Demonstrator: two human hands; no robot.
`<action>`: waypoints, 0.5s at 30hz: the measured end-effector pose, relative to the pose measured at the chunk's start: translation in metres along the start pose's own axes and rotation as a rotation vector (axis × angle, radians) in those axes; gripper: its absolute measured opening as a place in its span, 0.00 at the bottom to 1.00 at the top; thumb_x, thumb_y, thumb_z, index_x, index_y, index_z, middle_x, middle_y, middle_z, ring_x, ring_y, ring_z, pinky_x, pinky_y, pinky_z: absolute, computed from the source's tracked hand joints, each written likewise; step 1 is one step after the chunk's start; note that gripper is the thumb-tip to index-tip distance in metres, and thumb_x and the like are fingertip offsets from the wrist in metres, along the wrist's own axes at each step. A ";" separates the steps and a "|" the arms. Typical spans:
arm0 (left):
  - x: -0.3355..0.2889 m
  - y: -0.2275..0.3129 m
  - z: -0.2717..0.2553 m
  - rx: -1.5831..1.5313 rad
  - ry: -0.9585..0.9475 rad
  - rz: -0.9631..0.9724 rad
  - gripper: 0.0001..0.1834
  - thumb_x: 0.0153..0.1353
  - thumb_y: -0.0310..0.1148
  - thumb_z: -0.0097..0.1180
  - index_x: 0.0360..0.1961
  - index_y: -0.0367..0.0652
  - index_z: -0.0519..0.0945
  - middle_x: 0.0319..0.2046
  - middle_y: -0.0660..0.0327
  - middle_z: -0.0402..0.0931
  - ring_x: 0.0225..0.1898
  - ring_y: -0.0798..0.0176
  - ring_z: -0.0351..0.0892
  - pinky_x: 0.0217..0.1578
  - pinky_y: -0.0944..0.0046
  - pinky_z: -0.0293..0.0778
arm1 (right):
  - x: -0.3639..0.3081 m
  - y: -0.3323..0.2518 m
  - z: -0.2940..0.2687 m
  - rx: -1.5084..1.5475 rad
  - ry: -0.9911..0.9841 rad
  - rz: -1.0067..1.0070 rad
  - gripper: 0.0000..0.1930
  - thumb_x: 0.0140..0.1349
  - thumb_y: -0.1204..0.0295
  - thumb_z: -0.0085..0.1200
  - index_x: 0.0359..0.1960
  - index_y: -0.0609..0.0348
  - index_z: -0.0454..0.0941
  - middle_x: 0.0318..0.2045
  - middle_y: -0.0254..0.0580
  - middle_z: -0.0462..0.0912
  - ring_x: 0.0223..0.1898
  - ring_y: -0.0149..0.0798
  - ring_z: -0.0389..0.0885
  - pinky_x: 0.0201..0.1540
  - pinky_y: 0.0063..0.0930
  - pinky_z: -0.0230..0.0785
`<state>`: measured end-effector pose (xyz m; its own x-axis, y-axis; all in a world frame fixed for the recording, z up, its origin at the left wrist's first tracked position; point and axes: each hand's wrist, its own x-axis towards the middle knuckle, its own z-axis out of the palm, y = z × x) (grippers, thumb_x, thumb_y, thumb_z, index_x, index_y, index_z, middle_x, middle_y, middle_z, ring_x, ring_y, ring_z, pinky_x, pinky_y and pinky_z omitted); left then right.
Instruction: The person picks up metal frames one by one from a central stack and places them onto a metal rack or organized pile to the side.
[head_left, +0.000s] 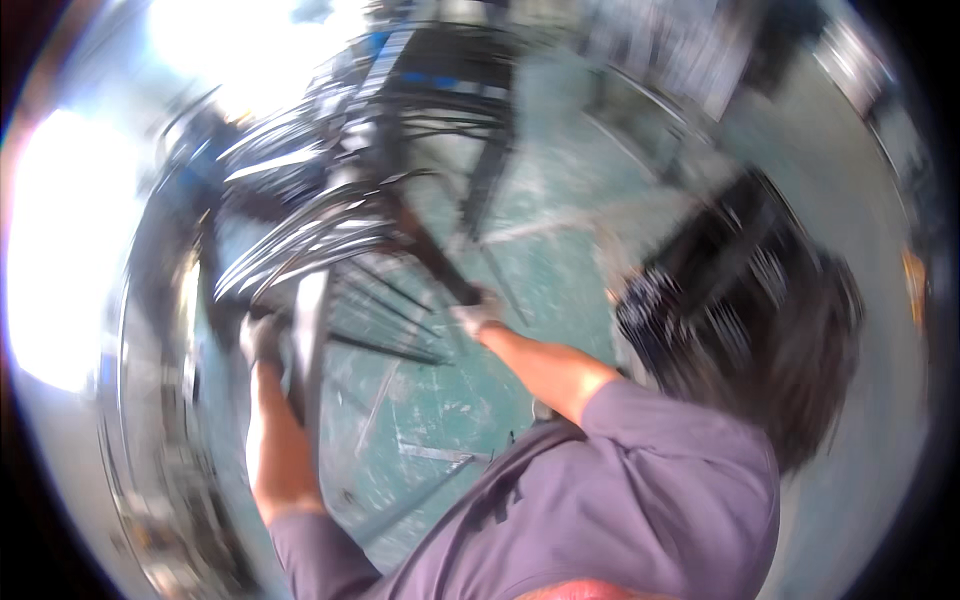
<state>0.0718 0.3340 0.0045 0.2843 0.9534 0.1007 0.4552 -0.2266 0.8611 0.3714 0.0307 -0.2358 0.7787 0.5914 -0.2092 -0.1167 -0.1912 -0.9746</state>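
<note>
Motion blurs much of the picture. My right hand (478,312), in a pale glove, is closed round the lower end of a dark bar (435,262) that slants up and away to the left. My left hand (262,340), gloved too, is curled at the left side beside a grey metal post (311,335); what lies in its fingers is dark and cannot be made out. Between and beyond the hands, a bundle of thin curved metal rods or strips (310,240) fans out to the left. Several dark thin bars (390,350) stick out below the bundle.
A dark, bulky, blurred object (745,310) stands close on my right. Farther off is a dark rack or bench (450,75). On the green floor (460,390) lies a long metal bar (415,500) near my feet. Equipment lines the left side.
</note>
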 end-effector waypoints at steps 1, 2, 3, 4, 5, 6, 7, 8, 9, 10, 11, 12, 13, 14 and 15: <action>0.000 0.000 0.006 -0.009 -0.038 -0.019 0.14 0.60 0.28 0.73 0.48 0.38 0.89 0.40 0.64 0.87 0.40 0.66 0.82 0.47 0.62 0.79 | -0.003 0.001 0.004 -0.020 0.020 0.039 0.26 0.58 0.59 0.78 0.56 0.52 0.87 0.45 0.46 0.92 0.49 0.46 0.90 0.57 0.44 0.81; 0.009 -0.009 -0.005 0.045 -0.054 -0.009 0.18 0.62 0.31 0.73 0.52 0.37 0.88 0.44 0.60 0.87 0.44 0.62 0.83 0.51 0.59 0.79 | -0.009 -0.004 0.016 -0.035 0.035 0.078 0.28 0.58 0.54 0.78 0.59 0.51 0.87 0.46 0.51 0.93 0.51 0.51 0.92 0.60 0.47 0.81; 0.017 -0.013 -0.006 0.141 -0.059 0.015 0.22 0.64 0.35 0.72 0.56 0.36 0.87 0.49 0.56 0.87 0.49 0.58 0.83 0.56 0.57 0.78 | -0.010 -0.005 0.024 -0.071 0.095 0.070 0.26 0.61 0.53 0.75 0.57 0.50 0.86 0.47 0.54 0.92 0.52 0.59 0.92 0.58 0.51 0.82; 0.031 -0.010 0.002 0.252 -0.059 0.052 0.26 0.65 0.38 0.72 0.60 0.35 0.85 0.53 0.52 0.87 0.53 0.54 0.84 0.60 0.54 0.77 | 0.002 -0.009 0.023 -0.185 0.106 0.106 0.25 0.61 0.53 0.75 0.55 0.50 0.86 0.51 0.56 0.92 0.55 0.64 0.90 0.57 0.53 0.82; 0.024 -0.029 -0.029 0.361 0.003 0.043 0.30 0.67 0.41 0.71 0.65 0.33 0.84 0.57 0.47 0.88 0.57 0.51 0.85 0.65 0.52 0.77 | -0.025 -0.049 0.025 -0.154 -0.015 0.179 0.26 0.61 0.54 0.74 0.56 0.52 0.85 0.52 0.57 0.92 0.55 0.64 0.90 0.58 0.53 0.83; 0.019 -0.002 0.003 0.509 0.020 -0.069 0.36 0.65 0.43 0.73 0.70 0.33 0.82 0.66 0.50 0.84 0.64 0.49 0.83 0.67 0.51 0.77 | -0.021 -0.052 0.019 -0.213 0.089 0.253 0.28 0.60 0.56 0.75 0.59 0.54 0.83 0.51 0.57 0.92 0.56 0.63 0.90 0.60 0.52 0.84; 0.026 0.007 0.015 0.365 -0.036 -0.037 0.36 0.67 0.48 0.73 0.68 0.32 0.83 0.62 0.48 0.87 0.59 0.48 0.87 0.62 0.52 0.81 | -0.012 -0.053 0.013 -0.384 0.041 0.178 0.32 0.61 0.55 0.75 0.63 0.56 0.81 0.53 0.57 0.91 0.57 0.61 0.91 0.61 0.51 0.85; 0.040 0.006 0.002 0.335 -0.057 -0.082 0.34 0.68 0.47 0.72 0.66 0.32 0.83 0.57 0.49 0.88 0.56 0.49 0.88 0.60 0.51 0.82 | -0.020 -0.058 0.006 -0.536 0.034 0.134 0.32 0.63 0.54 0.75 0.65 0.57 0.81 0.58 0.57 0.90 0.61 0.60 0.89 0.63 0.50 0.85; 0.030 0.017 0.004 0.501 -0.052 -0.019 0.30 0.69 0.44 0.70 0.65 0.32 0.84 0.51 0.50 0.89 0.49 0.51 0.88 0.53 0.51 0.83 | -0.027 -0.067 -0.022 -0.518 -0.121 0.124 0.33 0.64 0.54 0.74 0.66 0.57 0.81 0.61 0.56 0.89 0.64 0.60 0.88 0.65 0.51 0.83; 0.029 0.030 0.022 0.680 -0.062 0.052 0.27 0.71 0.41 0.68 0.63 0.32 0.85 0.45 0.51 0.90 0.42 0.53 0.88 0.47 0.50 0.84 | -0.040 -0.068 -0.058 -0.495 -0.277 0.112 0.33 0.66 0.54 0.74 0.68 0.57 0.81 0.64 0.55 0.88 0.66 0.60 0.86 0.67 0.51 0.81; 0.025 0.042 0.012 0.620 0.002 -0.001 0.27 0.70 0.37 0.67 0.65 0.32 0.84 0.46 0.50 0.90 0.42 0.54 0.88 0.45 0.51 0.84 | -0.059 -0.068 -0.085 -0.496 -0.316 0.047 0.34 0.66 0.54 0.73 0.69 0.57 0.80 0.65 0.55 0.87 0.68 0.60 0.85 0.69 0.51 0.80; 0.017 0.049 0.005 0.551 0.068 -0.054 0.28 0.70 0.33 0.66 0.68 0.32 0.83 0.48 0.50 0.91 0.42 0.55 0.88 0.43 0.52 0.83 | -0.077 -0.058 -0.115 -0.501 -0.351 -0.005 0.34 0.66 0.54 0.73 0.70 0.57 0.80 0.66 0.54 0.86 0.69 0.60 0.84 0.71 0.52 0.78; -0.003 0.051 -0.002 0.390 0.146 0.031 0.29 0.69 0.32 0.66 0.69 0.32 0.82 0.49 0.48 0.91 0.43 0.55 0.90 0.43 0.52 0.84 | -0.093 -0.045 -0.143 -0.505 -0.386 -0.060 0.34 0.67 0.54 0.72 0.71 0.56 0.80 0.68 0.54 0.86 0.71 0.60 0.82 0.73 0.52 0.76; -0.020 0.070 0.029 0.210 0.173 0.140 0.30 0.69 0.31 0.66 0.71 0.31 0.82 0.51 0.47 0.92 0.44 0.54 0.91 0.44 0.52 0.84 | -0.095 0.013 -0.178 -0.593 -0.268 -0.114 0.37 0.68 0.51 0.70 0.75 0.54 0.78 0.71 0.54 0.84 0.72 0.59 0.81 0.76 0.52 0.73; -0.065 0.097 0.051 0.303 0.210 0.153 0.30 0.70 0.30 0.66 0.72 0.32 0.81 0.53 0.48 0.91 0.47 0.53 0.92 0.46 0.52 0.86 | -0.126 0.013 -0.236 -0.587 -0.301 0.071 0.37 0.70 0.50 0.68 0.77 0.53 0.77 0.74 0.55 0.81 0.75 0.59 0.79 0.78 0.49 0.71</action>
<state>0.1398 0.2400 0.0559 0.2035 0.9171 0.3429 0.6580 -0.3875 0.6457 0.4172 -0.2316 -0.2033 0.5654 0.7383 -0.3677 0.2602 -0.5827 -0.7699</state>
